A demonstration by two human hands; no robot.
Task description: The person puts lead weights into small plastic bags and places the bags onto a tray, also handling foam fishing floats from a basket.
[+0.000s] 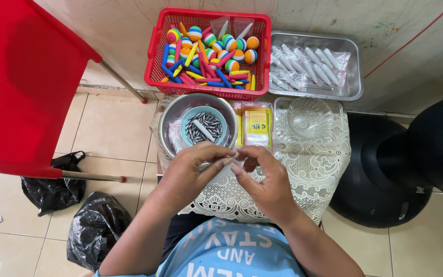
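My left hand (193,172) and my right hand (265,179) meet over a small table with a white lace cloth (324,164). Together their fingertips pinch a small clear plastic bag (233,161). Just beyond the hands a teal bowl (186,132) of small grey metal weights sits inside a larger steel bowl (170,123). To its right lies a stack of yellow packets (256,125), then an empty clear glass bowl (309,119).
A red basket (260,56) of striped foam balls and coloured sticks stands at the back, beside a steel tray (352,87) of filled clear bags. A red chair (21,87) is at left, two black plastic bags (96,225) on the floor, a black rounded object (385,179) at right.
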